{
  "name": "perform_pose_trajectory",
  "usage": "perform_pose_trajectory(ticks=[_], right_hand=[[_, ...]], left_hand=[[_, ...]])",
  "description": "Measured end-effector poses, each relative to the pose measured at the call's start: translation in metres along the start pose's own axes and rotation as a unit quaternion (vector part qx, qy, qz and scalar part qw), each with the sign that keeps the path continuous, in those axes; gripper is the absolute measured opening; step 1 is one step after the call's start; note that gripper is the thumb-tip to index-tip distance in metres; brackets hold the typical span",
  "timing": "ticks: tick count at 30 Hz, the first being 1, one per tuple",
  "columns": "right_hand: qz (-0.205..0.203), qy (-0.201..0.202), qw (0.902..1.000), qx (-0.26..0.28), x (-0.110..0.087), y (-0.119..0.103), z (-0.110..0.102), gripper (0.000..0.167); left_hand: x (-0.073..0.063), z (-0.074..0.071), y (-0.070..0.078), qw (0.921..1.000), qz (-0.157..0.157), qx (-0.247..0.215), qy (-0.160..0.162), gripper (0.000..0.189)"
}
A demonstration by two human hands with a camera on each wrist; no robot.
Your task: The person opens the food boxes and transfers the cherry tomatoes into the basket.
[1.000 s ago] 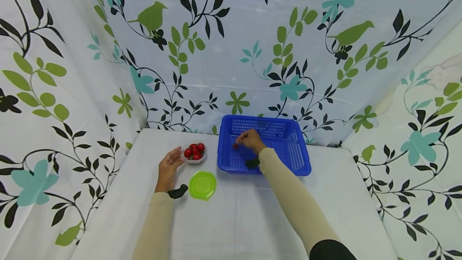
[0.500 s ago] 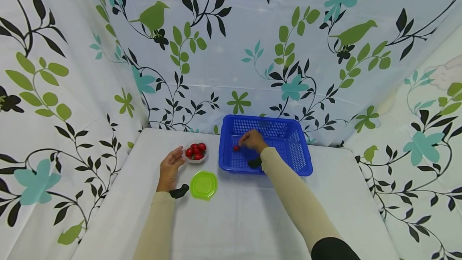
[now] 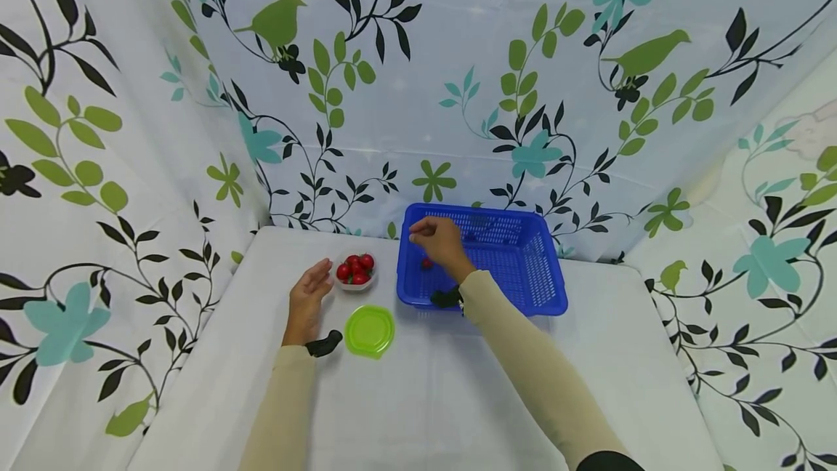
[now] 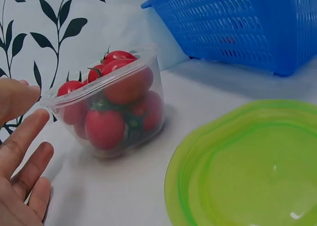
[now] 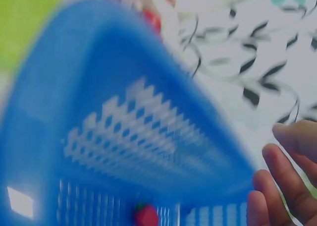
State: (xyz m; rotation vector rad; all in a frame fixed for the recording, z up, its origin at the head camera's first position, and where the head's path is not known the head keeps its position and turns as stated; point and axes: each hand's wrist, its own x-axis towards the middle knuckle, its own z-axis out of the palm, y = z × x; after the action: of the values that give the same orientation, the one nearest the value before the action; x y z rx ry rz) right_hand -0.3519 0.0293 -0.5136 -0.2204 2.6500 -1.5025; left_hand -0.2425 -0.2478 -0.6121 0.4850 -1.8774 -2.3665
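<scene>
In the lower middle of the head view, a green lid (image 3: 369,331) is lying on the white table (image 3: 405,413). To its upper left, the left hand (image 3: 306,302) is standing beside the clear tub (image 3: 354,287) of tomatoes (image 4: 105,128), fingers spread, holding nothing; whether they are touching it, I cannot tell. Right of centre, the right hand (image 3: 443,242), clearly nearer the lone tomato (image 3: 426,264), is hovering over the blue basket (image 3: 548,267), fingers loosely bent, grasping nothing visible. That tomato, roundish without evident long axis, is sitting inside, below and slightly right of those fingertips.
</scene>
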Motion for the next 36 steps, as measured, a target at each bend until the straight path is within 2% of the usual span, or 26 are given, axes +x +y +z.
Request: perform_pose_trajectory(ticks=[2,7,12,15,19,27,36], right_hand=[[-0.001,0.008,0.9999,0.01,-0.004,-0.007,0.008,0.011],[-0.015,0.0,0.9996,0.022,-0.016,-0.02,0.031,0.01],[-0.018,-0.011,0.9992,0.032,-0.025,-0.031,0.052,0.01],[-0.029,-0.02,0.9988,0.035,-0.03,-0.036,0.062,0.011],[-0.042,-0.025,0.9983,0.031,-0.032,-0.042,0.074,0.01],[-0.026,-0.038,0.9989,0.004,-0.032,-0.046,0.097,0.013],[-0.012,-0.06,0.9972,-0.044,-0.027,-0.042,0.109,0.016]], left_hand=[[0.005,0.0,-0.007,0.9999,-0.001,-0.014,0.001,0.053],[0.005,0.004,-0.008,0.9957,-0.017,-0.091,0.006,0.054],[0.003,0.004,-0.011,0.9795,-0.024,-0.2,0.011,0.057],[0.001,0.002,-0.014,0.9724,-0.027,-0.231,0.017,0.058],[0.002,0.001,-0.018,0.9736,-0.021,-0.226,0.018,0.06],[0.006,0.0,-0.021,0.977,-0.024,-0.211,0.017,0.059],[0.007,0.006,-0.023,0.987,0.006,-0.161,0.001,0.054]])
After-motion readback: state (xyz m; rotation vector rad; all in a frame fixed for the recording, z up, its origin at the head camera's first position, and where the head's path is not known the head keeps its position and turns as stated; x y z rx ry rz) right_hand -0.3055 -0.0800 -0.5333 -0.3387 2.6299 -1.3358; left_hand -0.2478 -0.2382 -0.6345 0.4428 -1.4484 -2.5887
